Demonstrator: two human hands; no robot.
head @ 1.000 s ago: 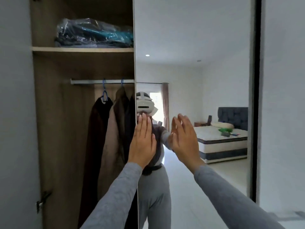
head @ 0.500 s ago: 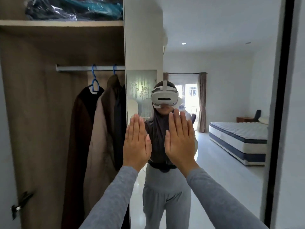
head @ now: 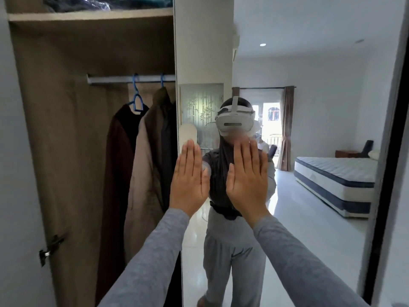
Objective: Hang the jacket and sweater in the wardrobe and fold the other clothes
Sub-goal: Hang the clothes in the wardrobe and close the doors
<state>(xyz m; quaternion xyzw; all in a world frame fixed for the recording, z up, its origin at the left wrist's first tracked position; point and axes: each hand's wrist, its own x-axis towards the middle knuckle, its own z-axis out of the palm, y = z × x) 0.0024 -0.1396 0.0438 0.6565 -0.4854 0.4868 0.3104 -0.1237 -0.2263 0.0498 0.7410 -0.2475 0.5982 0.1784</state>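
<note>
Head view: both hands are seen raised flat against a mirrored wardrobe door [head: 309,107], fingers straight and pressed together, nothing held. The left hand [head: 190,181] is placed near the door's left edge, the right hand [head: 247,181] just beside it. In the open wood-grain compartment [head: 66,129], a dark brown sweater [head: 117,173] is hung on a blue plastic hanger [head: 136,100] from a pale metal rail [head: 110,79]. Beside it, touching, a tan jacket [head: 146,173] with a smooth collar is hung. Plastic-wrapped fabric [head: 106,2] is stored on the shelf [head: 88,16] above.
</note>
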